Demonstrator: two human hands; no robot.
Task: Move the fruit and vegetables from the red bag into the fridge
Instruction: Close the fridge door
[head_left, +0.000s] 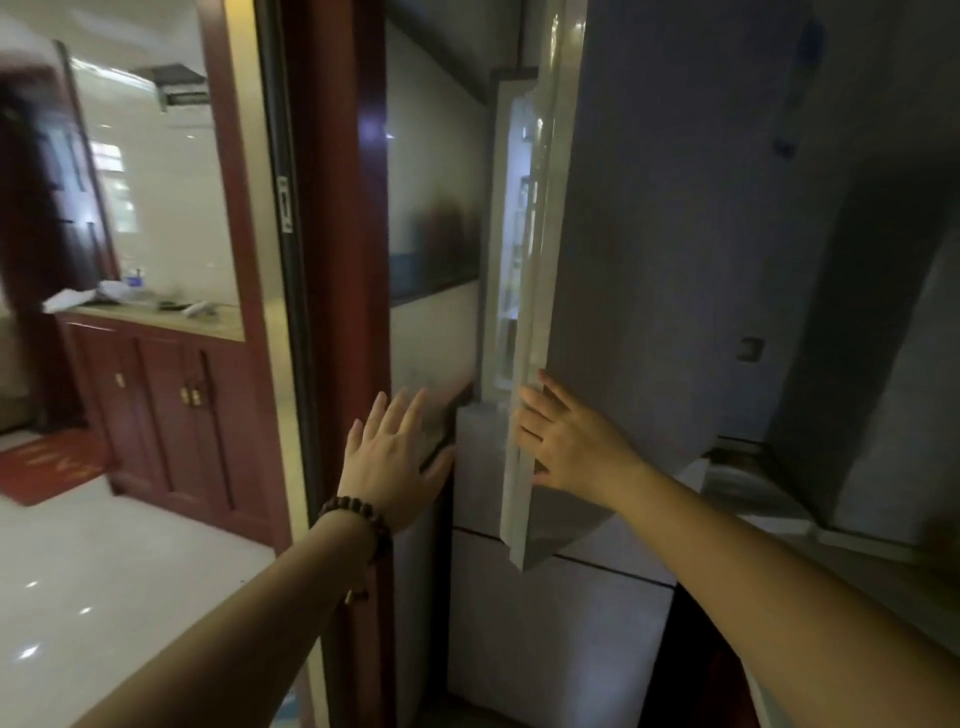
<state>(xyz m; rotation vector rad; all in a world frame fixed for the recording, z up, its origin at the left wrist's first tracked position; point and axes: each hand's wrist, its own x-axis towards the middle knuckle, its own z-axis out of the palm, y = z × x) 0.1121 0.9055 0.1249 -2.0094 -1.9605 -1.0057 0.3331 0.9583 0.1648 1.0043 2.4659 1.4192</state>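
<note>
The right hand (563, 444) is laid against the free edge of the tall grey glossy fridge door (649, 270), its fingers (535, 415) curled around that edge near the door's lower end. The left hand (397, 457) is held flat and spread beside the door's edge, fingers straight, close to the fridge's pale side wall (431, 343); whether it touches the wall cannot be told. A dark beaded bracelet (358, 519) is worn on the left wrist. The door is seen ajar, with a narrow lit gap (511, 249) showing behind its edge. The door is judged to be heavy, rigid and smooth, best taken by its free edge, where it is gripped now. The red bag and the fruit and vegetables are not in view. Left of the fridge door, a dark red wooden door frame (337, 260) and a red-brown cabinet (171, 405) are seen.
</note>
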